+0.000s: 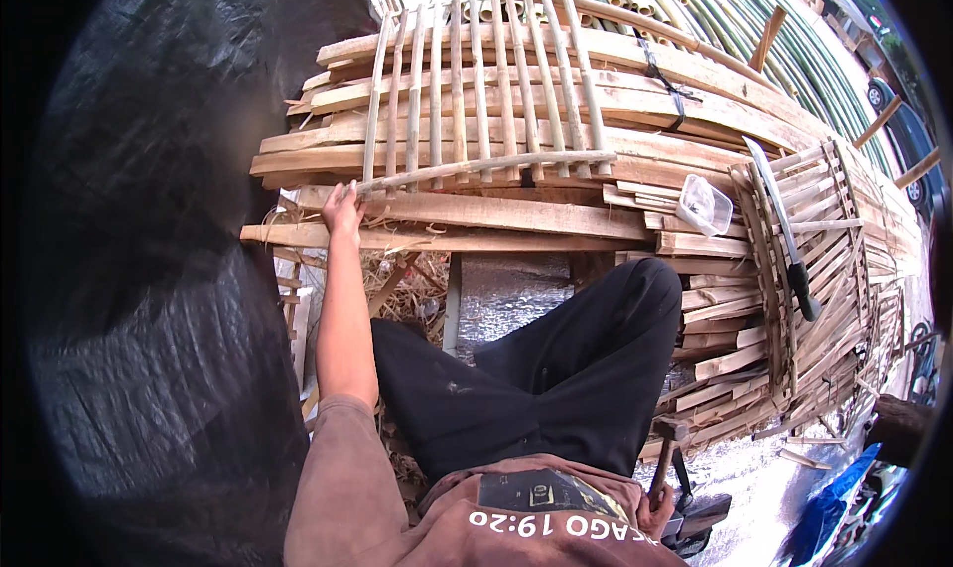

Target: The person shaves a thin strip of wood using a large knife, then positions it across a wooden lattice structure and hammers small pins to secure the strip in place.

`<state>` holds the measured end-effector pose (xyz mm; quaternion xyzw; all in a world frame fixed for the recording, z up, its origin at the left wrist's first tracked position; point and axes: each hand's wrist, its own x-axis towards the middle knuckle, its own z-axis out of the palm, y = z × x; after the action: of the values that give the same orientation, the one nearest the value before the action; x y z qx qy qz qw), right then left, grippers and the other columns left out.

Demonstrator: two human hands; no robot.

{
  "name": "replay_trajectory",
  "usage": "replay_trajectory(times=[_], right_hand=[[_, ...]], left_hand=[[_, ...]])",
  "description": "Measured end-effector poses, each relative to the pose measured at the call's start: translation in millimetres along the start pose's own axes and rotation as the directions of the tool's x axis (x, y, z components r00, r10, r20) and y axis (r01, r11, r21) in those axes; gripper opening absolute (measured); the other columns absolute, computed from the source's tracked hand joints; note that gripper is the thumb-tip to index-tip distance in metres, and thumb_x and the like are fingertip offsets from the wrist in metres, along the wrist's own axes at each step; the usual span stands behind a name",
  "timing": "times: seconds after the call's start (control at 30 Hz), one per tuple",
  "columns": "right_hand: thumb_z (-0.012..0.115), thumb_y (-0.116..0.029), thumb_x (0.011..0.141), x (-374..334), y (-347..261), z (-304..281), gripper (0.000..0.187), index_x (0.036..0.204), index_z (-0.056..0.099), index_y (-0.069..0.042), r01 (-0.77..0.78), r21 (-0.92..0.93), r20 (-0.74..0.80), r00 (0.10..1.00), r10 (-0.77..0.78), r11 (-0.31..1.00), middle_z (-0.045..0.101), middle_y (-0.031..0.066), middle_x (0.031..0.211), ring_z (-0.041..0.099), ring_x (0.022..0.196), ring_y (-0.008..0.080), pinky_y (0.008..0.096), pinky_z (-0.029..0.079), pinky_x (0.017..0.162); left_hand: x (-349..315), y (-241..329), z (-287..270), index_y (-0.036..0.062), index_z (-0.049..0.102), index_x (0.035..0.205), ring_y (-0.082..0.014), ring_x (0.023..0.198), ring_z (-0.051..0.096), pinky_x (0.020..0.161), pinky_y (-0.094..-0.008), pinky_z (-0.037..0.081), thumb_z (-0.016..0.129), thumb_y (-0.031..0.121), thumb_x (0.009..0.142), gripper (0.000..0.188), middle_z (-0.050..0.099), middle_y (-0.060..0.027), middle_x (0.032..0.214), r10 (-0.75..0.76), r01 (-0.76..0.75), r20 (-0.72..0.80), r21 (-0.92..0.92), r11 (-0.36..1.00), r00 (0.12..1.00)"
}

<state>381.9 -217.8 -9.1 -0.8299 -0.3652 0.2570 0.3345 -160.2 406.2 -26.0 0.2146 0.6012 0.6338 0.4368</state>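
Note:
My left hand point(342, 210) has its fingers closed round the left end of a thin bamboo crosspiece point(476, 168). That crosspiece lies over the near ends of several upright bamboo slats point(457, 80), forming a grid panel with another strip along the far ends. The panel rests on a stack of long wooden planks point(447, 210). Low at the right, beside my lap, my right hand point(655, 515) is closed on the handle of a hammer point(668, 436), its head pointing up. My right fingers are partly hidden by my shirt.
A machete point(779, 210) with a black handle lies on a second slatted panel point(769, 279) at the right. Near it sits a clear plastic tub point(705, 206). Black sheeting point(169, 269) hangs at the left. Bamboo poles point(735, 31) lie behind; cars point(908, 140) stand far right.

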Motion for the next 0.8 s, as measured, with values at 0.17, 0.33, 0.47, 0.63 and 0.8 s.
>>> replay_trajectory(times=[0.17, 0.33, 0.47, 0.63, 0.8], right_hand=[[0.071, -0.015, 0.084, 3.7, 32.6, 9.8, 0.036, 0.115, 0.055, -0.004, -0.104, -0.108, 0.134, 0.984, 0.119, 0.989, 0.048, 0.0056, 0.056, 0.043, 0.052, 0.0095, 0.0317, 0.035, 0.047], [0.073, -0.022, 0.085, 0.0, 51.3, 13.8, 0.039, 0.114, 0.054, -0.003, -0.096, -0.061, 0.167, 0.98, 0.105, 0.993, 0.044, 0.0033, 0.056, 0.041, 0.053, 0.0083, 0.0302, 0.032, 0.046], [0.075, -0.024, 0.084, 1.3, 47.8, 14.0, 0.043, 0.115, 0.053, -0.003, -0.113, -0.015, 0.154, 0.981, 0.114, 0.994, 0.045, 0.0026, 0.057, 0.038, 0.054, 0.0078, 0.029, 0.03, 0.046], [0.077, -0.025, 0.082, 1.8, 48.2, 16.5, 0.05, 0.118, 0.053, -0.001, -0.092, -0.007, 0.137, 0.986, 0.092, 0.996, 0.043, 0.0017, 0.058, 0.038, 0.055, 0.0074, 0.0285, 0.03, 0.047], [0.077, -0.025, 0.082, 4.1, 47.3, 14.9, 0.05, 0.118, 0.053, -0.001, -0.058, 0.002, 0.159, 0.986, 0.057, 0.998, 0.043, 0.0042, 0.059, 0.038, 0.055, 0.0092, 0.0301, 0.031, 0.047]], left_hand=[[7.8, -7.7, -23.9, 0.015, 0.065, 0.119, -0.0039, 0.076, 0.059, 0.067, -0.0211, 0.052, 0.078, 0.024, 0.087, 0.035, 0.066, 0.0069, 0.092, -0.058, 0.076, 0.102, -0.189, 0.979, 0.993], [-1.5, -2.1, -18.3, 0.0157, 0.065, 0.109, -0.0029, 0.071, 0.057, 0.058, -0.0169, 0.051, 0.078, 0.025, 0.087, 0.027, 0.062, 0.0078, 0.086, -0.053, 0.068, 0.096, -0.157, 0.985, 0.994], [-4.8, -0.4, -21.6, 0.0161, 0.064, 0.107, -0.0042, 0.073, 0.058, 0.06, -0.0192, 0.052, 0.077, 0.026, 0.088, 0.025, 0.063, 0.0058, 0.089, -0.041, 0.064, 0.146, -0.152, 0.986, 0.988], [-18.0, 5.4, -9.6, 0.0195, 0.063, 0.106, -0.009, 0.077, 0.06, 0.07, -0.027, 0.052, 0.074, 0.028, 0.091, 0.02, 0.064, 0.0051, 0.088, -0.013, 0.031, 0.135, -0.136, 0.99, 0.991], [-6.2, -5.1, -10.0, 0.019, 0.061, 0.105, -0.0081, 0.071, 0.06, 0.065, -0.027, 0.052, 0.076, 0.03, 0.089, 0.025, 0.063, 0.0052, 0.081, 0.0, 0.008, 0.068, -0.113, 0.994, 0.998]])
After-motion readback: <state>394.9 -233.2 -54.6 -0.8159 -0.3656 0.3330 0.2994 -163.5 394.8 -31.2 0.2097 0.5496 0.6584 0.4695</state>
